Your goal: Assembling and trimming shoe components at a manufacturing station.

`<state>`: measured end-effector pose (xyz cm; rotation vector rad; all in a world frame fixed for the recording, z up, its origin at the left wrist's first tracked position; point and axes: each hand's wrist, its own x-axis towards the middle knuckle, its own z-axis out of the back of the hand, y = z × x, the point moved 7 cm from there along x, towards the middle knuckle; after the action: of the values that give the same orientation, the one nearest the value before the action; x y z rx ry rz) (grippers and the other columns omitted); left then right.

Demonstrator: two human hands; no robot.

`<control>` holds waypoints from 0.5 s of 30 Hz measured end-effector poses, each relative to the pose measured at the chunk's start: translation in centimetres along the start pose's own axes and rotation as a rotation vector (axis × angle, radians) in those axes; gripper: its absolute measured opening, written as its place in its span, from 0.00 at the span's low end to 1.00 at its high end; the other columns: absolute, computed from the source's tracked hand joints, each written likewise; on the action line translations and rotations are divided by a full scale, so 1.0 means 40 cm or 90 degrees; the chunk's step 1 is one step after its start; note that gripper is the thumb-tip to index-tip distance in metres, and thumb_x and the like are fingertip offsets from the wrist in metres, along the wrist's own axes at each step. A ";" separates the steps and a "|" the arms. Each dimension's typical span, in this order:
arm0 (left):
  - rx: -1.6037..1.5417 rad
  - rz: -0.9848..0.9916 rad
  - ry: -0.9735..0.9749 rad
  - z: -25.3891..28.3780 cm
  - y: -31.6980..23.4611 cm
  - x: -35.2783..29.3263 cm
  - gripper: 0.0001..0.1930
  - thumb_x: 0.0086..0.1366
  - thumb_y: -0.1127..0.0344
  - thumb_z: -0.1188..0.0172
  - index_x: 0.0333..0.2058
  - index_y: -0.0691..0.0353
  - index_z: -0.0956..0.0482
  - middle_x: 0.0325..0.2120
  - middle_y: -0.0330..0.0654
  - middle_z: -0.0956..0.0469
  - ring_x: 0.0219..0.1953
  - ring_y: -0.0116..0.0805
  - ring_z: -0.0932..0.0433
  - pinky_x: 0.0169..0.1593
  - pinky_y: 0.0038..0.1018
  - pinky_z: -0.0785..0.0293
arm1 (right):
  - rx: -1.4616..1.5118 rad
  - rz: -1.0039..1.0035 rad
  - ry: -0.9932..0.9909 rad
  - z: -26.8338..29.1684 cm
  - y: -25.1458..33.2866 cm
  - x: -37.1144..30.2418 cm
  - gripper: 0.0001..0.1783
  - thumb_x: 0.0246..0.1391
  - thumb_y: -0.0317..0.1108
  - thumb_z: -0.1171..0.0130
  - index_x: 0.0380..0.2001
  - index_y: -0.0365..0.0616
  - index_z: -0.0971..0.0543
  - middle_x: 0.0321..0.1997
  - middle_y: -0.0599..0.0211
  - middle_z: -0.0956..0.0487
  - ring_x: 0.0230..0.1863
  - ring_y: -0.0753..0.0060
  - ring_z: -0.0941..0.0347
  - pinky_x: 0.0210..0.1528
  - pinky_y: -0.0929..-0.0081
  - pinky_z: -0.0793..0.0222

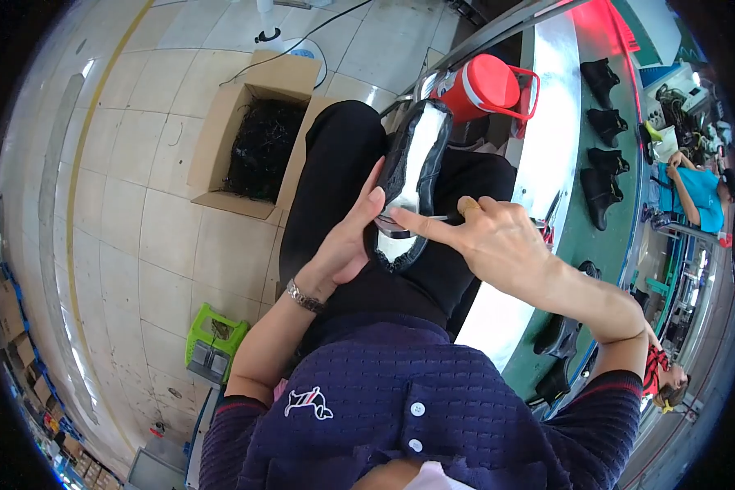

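A black shoe rests sole-up across my lap, its toe pointing away from me. White material covers the middle of its underside, and the black upper is folded in around the edges. My left hand grips the shoe's left side near the waist, thumb on the underside. In my right hand is a slim tool with a thin metal shaft and a dark handle, mostly hidden by the curled fingers. My right index finger stretches onto the shoe's waist, close to the left thumb. The tool's tip cannot be made out.
On the floor ahead to the left, an open cardboard box holds black scraps. A red jug stands by the white bench on my right. Beyond runs a green conveyor carrying several black shoes. Two people sit farther right.
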<state>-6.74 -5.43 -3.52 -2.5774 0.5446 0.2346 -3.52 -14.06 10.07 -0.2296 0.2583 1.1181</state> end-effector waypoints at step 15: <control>0.071 0.219 -0.043 0.062 0.086 -0.072 0.31 0.55 0.77 0.34 0.58 0.63 0.34 0.47 0.41 0.26 0.51 0.30 0.26 0.55 0.26 0.28 | 0.172 0.026 -0.067 0.046 0.057 0.030 0.44 0.48 0.27 0.48 0.69 0.64 0.47 0.16 0.60 0.28 0.16 0.71 0.25 0.13 0.76 0.32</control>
<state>-10.96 -5.96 -6.40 -2.3464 0.9463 0.3940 -4.91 -11.52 11.32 0.0750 0.3181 1.1188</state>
